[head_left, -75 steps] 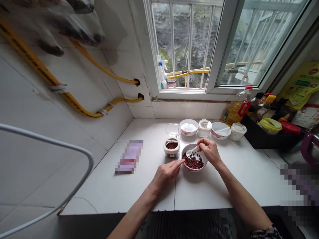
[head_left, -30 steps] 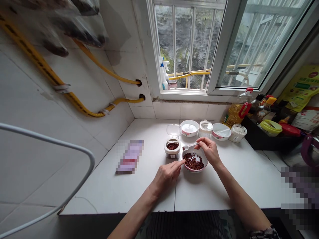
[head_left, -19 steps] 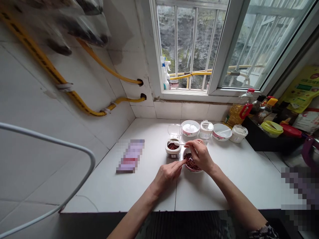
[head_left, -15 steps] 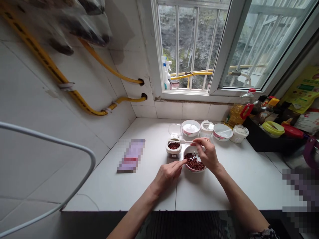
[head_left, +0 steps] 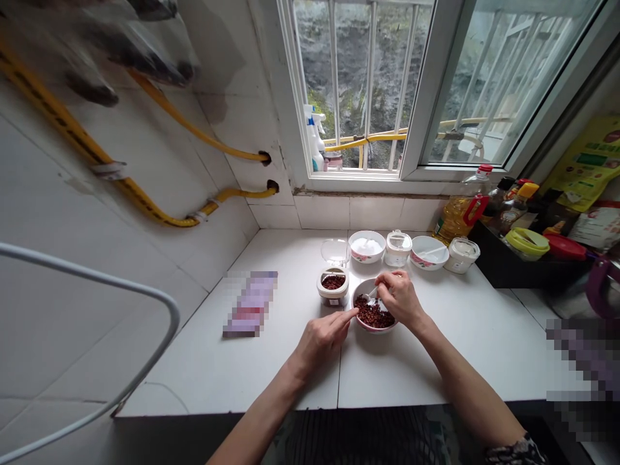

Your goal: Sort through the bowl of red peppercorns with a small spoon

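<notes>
A white bowl point(head_left: 355, 316) with a pink rim pattern holds dark red dried grains point(head_left: 375, 316). Pinched in my right hand point(head_left: 398, 298) is a small white spoon point(head_left: 371, 295), its head down among the grains. My left hand point(head_left: 330, 332) touches the bowl's left rim with its fingertips, the fingers stretched out. Just left of the bowl stands a jar point(head_left: 332, 294) with similar red grains inside and its clear lid point(head_left: 335, 250) flipped up.
Behind are a bowl of white powder point(head_left: 367, 248), a lidded jar point(head_left: 398, 250), another bowl point(head_left: 429, 253) with a spoon and a second jar point(head_left: 462, 256). An oil bottle point(head_left: 458, 213) and a black box point(head_left: 504, 261) of condiments stand right. A blurred purple packet point(head_left: 252, 303) lies left.
The spoon has moved from over the jar down into the bowl's grains, with my right hand turning along. My left hand stays at the bowl's rim. The view has shifted slightly.
</notes>
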`<act>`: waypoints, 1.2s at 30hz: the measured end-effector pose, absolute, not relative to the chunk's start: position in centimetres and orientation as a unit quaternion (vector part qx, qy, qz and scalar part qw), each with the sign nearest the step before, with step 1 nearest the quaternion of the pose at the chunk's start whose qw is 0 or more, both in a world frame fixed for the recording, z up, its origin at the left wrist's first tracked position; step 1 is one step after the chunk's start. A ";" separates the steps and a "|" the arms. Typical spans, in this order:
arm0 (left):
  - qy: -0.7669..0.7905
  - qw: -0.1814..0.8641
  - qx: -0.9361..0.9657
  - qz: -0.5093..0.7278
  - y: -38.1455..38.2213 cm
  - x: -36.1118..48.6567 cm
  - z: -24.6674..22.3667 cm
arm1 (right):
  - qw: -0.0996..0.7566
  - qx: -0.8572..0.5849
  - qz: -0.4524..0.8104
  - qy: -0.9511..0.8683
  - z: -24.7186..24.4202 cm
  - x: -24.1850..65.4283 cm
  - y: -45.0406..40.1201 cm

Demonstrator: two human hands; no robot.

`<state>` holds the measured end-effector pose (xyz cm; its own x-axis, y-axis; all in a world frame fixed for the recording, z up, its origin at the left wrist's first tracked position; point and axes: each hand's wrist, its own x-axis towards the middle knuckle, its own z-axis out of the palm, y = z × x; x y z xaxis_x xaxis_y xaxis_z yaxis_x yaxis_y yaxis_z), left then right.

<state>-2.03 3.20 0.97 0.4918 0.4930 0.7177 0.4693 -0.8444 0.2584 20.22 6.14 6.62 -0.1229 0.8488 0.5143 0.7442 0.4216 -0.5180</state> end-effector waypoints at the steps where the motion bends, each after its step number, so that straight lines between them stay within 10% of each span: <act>1: 0.277 0.014 0.863 0.421 3.2 -2.0 1.0 | 0.403 -0.539 0.084 -0.735 6.8 20.3 6.1; 9: 0.279 0.017 0.865 0.417 3.2 -2.1 0.9 | 0.478 -0.545 0.253 -0.641 7.8 20.9 6.1; 36: 0.282 0.015 0.866 0.413 3.2 -2.1 1.1 | 0.458 -0.557 0.208 -0.661 7.4 20.7 6.2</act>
